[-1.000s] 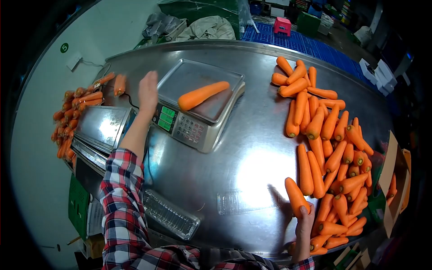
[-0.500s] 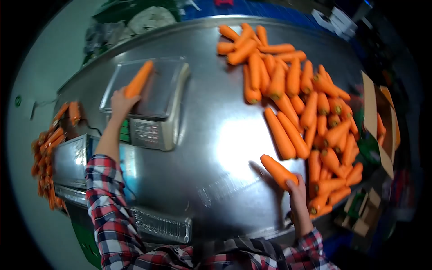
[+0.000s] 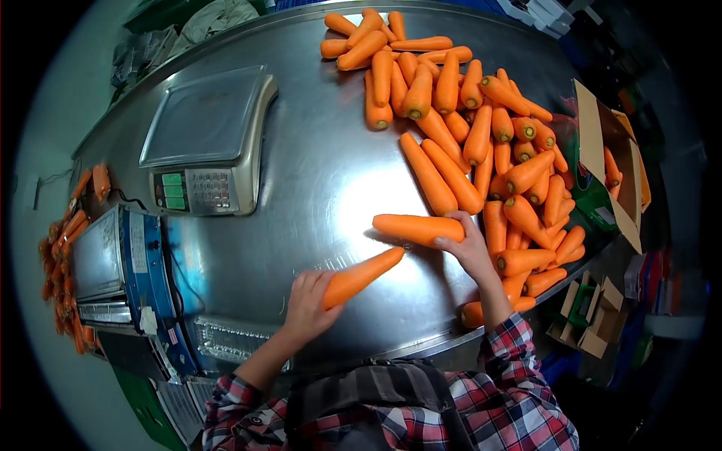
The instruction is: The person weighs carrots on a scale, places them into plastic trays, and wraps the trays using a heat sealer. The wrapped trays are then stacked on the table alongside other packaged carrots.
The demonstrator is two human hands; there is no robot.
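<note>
My left hand [image 3: 308, 307] is closed round the thick end of a carrot [image 3: 364, 278], whose tip points up and to the right. Another carrot [image 3: 412, 228] lies nearly level in the grip of my right hand [image 3: 468, 246], held at its right end. The two carrots are close together over the steel table [image 3: 316, 180]. Just beyond my right hand spreads a large heap of loose carrots [image 3: 526, 177]. A weighing scale [image 3: 199, 124] with a bare pan stands on the table's left half.
Clear plastic trays [image 3: 233, 338] lie at the near edge. To the left are a blue-sided machine [image 3: 139, 252] and a pile of wrapped carrots [image 3: 64, 263]. An open cardboard box [image 3: 598, 143] with carrots stands at the right, above a smaller divided carton [image 3: 590, 312].
My left hand has brought its carrot from the scale pan rightward and nearer to me. My right hand has turned its carrot level and moved it leftward. The view has shifted.
</note>
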